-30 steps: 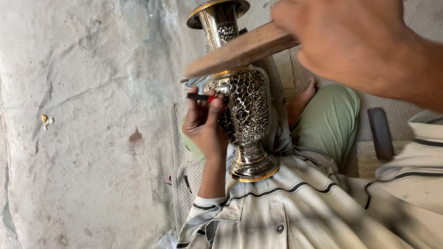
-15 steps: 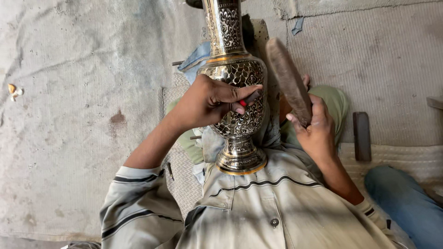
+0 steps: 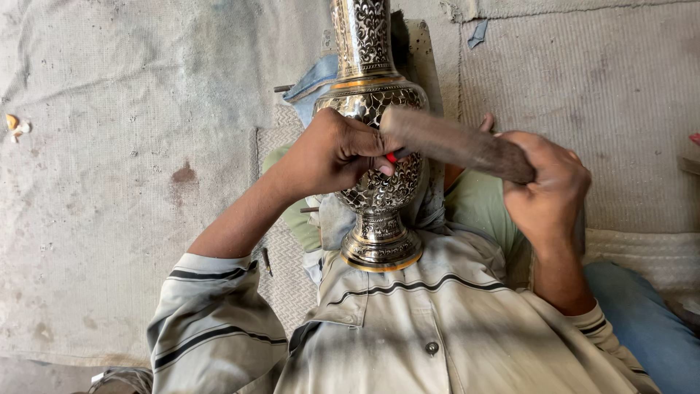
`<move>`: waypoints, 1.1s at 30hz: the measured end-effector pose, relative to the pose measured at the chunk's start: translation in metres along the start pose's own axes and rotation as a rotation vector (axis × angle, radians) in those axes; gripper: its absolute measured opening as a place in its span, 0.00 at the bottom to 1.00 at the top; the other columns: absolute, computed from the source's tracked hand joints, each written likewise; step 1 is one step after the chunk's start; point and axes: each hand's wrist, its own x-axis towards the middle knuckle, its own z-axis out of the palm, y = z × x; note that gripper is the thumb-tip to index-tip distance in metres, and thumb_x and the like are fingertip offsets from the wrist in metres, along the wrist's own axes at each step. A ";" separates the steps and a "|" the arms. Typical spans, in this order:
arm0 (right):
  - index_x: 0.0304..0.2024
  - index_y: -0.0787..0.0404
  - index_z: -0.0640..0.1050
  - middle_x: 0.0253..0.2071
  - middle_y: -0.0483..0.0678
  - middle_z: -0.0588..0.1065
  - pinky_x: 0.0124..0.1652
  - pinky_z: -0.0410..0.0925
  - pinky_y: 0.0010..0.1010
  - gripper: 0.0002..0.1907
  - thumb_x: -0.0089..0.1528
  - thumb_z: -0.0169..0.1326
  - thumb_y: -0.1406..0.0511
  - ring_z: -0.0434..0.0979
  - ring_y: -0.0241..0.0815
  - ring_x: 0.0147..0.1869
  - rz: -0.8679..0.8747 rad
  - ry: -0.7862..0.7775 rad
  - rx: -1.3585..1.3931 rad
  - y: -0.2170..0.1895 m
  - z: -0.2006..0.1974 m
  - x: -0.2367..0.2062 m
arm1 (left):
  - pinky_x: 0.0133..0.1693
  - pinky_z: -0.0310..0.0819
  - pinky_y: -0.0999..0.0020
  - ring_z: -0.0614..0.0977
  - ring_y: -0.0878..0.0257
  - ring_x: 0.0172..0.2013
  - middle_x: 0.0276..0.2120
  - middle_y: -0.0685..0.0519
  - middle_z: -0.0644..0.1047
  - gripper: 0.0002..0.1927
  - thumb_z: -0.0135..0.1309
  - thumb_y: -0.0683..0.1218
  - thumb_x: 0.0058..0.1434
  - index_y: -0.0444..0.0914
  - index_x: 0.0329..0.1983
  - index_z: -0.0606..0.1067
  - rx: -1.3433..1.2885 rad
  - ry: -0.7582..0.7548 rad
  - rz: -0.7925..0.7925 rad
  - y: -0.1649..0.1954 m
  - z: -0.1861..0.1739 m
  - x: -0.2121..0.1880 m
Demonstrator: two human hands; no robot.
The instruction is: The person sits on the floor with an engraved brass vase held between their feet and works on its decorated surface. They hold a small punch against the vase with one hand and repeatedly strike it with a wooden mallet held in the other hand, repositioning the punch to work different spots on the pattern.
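An engraved metal vase (image 3: pixel 368 87) with dark and silver patterns lies along my lap, its round foot against my shirt. My left hand (image 3: pixel 335 149) rests on the vase's belly and pinches a small red-tipped tool (image 3: pixel 392 157) against the metal. My right hand (image 3: pixel 547 186) grips a long worn wooden block (image 3: pixel 452 142) by one end. The block's far end is down at the tool, beside my left fingers.
Grey stained cloth (image 3: pixel 124 160) covers the floor to the left, with a small scrap (image 3: pixel 14 125) near the edge. A woven mat (image 3: pixel 583 80) lies to the right. A blue rag (image 3: pixel 313 80) and green cloth (image 3: pixel 481 201) sit under the vase. Blue fabric (image 3: pixel 642 321) is at lower right.
The wooden block swung from raised high, to upright beside the vase, then down onto the tool. My left hand stayed on the vase's belly. The view shifted.
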 end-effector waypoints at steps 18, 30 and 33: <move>0.50 0.62 0.77 0.40 0.52 0.79 0.46 0.70 0.35 0.17 0.60 0.61 0.77 0.79 0.49 0.42 -0.114 0.118 -0.212 -0.022 0.019 -0.029 | 0.44 0.85 0.70 0.89 0.61 0.41 0.39 0.49 0.85 0.35 0.54 0.27 0.46 0.44 0.58 0.78 -0.024 -0.063 -0.010 -0.005 -0.007 -0.002; 0.50 0.64 0.77 0.39 0.53 0.78 0.44 0.72 0.32 0.17 0.60 0.60 0.79 0.81 0.46 0.43 -0.038 0.148 -0.046 -0.023 0.024 -0.027 | 0.46 0.84 0.70 0.89 0.62 0.42 0.39 0.51 0.85 0.36 0.57 0.28 0.50 0.44 0.62 0.76 -0.038 -0.090 0.019 -0.005 -0.011 0.001; 0.50 0.64 0.76 0.42 0.52 0.77 0.44 0.71 0.31 0.17 0.61 0.60 0.79 0.80 0.44 0.44 0.053 0.173 0.199 -0.021 0.026 -0.028 | 0.45 0.84 0.69 0.89 0.62 0.41 0.38 0.52 0.85 0.37 0.54 0.27 0.48 0.44 0.62 0.77 -0.036 -0.116 0.006 -0.005 -0.011 0.002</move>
